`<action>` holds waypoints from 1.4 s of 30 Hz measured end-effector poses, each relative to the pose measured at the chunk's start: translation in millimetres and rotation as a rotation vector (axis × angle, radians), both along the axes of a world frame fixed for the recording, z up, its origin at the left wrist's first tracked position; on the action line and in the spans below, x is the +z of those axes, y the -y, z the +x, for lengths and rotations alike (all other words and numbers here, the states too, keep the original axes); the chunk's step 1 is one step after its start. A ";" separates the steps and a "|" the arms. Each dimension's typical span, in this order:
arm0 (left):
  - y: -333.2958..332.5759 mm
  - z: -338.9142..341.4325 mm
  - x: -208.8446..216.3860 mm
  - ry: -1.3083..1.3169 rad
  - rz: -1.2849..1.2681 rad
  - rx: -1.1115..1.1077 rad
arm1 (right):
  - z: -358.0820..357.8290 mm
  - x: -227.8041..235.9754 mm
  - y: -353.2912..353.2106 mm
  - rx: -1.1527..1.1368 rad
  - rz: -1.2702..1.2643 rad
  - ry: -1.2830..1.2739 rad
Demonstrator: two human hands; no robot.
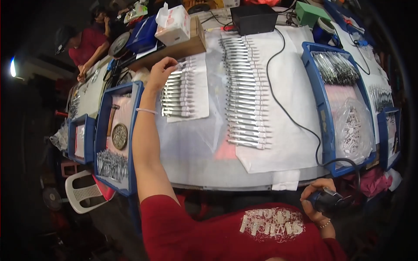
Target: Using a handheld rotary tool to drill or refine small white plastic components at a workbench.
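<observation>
Now we're holding our left hand over the far end of the left row of silver rods, each lying left-to-right, whether pinching we can't tell, our right hand at near right clasping a black corded tool.

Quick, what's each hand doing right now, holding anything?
Left hand: partly curled at the shorter row of metal pieces; whether it holds one cannot be told.
Right hand: closed around a dark corded tool.
</observation>
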State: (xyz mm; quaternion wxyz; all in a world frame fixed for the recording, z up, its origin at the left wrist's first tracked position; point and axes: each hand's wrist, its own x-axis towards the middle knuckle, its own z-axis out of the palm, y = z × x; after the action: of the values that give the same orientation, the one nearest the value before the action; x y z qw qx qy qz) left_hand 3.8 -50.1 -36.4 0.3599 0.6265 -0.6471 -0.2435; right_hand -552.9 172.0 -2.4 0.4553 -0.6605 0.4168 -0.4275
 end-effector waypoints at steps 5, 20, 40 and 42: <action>32.0 24.4 -20.9 0.025 0.163 -0.082 | 7.7 13.0 12.2 0.073 -0.057 -0.098; 26.6 26.2 -26.1 0.174 -0.109 -0.104 | 11.4 28.9 23.6 0.078 0.044 -0.073; -156.0 -257.1 -9.3 0.386 -0.146 -0.463 | -32.0 44.6 -14.7 0.279 0.126 0.044; -158.9 -258.6 -12.2 0.432 -0.148 -0.441 | -34.6 47.4 -21.9 0.176 0.181 0.031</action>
State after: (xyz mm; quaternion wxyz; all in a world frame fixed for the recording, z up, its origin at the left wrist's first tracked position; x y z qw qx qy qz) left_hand -254.7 108.8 -48.6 0.1974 0.4805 -0.8446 -0.1293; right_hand -587.5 193.9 45.0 0.5552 -0.6439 0.3872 -0.3566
